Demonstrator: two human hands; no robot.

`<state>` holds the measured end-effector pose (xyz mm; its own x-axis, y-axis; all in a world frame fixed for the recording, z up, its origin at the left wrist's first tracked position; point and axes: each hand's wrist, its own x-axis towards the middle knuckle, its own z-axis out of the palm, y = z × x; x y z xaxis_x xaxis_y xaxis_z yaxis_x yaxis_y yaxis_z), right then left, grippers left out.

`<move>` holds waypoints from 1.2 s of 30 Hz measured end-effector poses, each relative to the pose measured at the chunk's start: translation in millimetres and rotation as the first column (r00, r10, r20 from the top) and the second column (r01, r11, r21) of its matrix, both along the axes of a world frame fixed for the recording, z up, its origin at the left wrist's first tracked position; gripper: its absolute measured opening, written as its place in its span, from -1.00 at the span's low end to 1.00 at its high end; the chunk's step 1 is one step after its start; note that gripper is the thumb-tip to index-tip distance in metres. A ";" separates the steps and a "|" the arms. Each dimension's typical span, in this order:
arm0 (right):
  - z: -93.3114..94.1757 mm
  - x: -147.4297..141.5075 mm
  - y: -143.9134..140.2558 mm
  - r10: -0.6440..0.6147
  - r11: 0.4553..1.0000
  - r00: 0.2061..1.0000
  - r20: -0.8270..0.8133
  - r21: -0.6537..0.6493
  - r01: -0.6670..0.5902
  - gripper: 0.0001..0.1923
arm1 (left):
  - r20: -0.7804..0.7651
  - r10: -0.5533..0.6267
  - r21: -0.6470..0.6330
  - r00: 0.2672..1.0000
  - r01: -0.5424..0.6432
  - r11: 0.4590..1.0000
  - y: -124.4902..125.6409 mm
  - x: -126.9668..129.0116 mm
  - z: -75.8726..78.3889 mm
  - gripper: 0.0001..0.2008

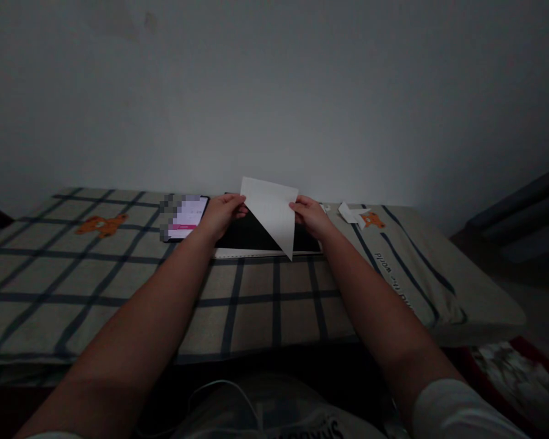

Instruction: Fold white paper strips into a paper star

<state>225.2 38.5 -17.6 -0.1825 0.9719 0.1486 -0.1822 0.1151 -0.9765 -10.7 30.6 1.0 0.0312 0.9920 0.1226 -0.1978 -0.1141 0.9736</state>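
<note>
A white sheet of paper (274, 210) with a slanting lower left edge hangs between my two hands, its pointed corner downward. My left hand (226, 213) pinches it at the left edge with thumb and fingers. On the right edge, my right hand (310, 213) holds it in a similar pinch. Behind and below the paper lies a dark flat thing (244, 235), perhaps a notebook cover, with white pages along its near edge; the paper and hands hide part of it.
A phone (187, 216) with a lit screen lies left of my left hand. Scraps of white paper (349, 213) rest to the right. Everything lies on a checked cloth (274, 305) with bear prints, against a grey wall (274, 91). A thin white cable (224, 382) runs near my lap.
</note>
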 end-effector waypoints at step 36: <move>11.1 -8.8 -15.2 -0.092 0.985 0.980 0.176 0.159 0.064 -0.38 | -0.001 -0.169 -0.131 0.986 0.167 0.977 1.0 6.5 -6.9 -0.74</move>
<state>216.4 23.3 -6.5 -0.1445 0.9529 0.2667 0.0120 0.2712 -0.9624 -4.2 31.6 -5.9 0.1991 0.9799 -0.0085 -0.1919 0.0475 0.9803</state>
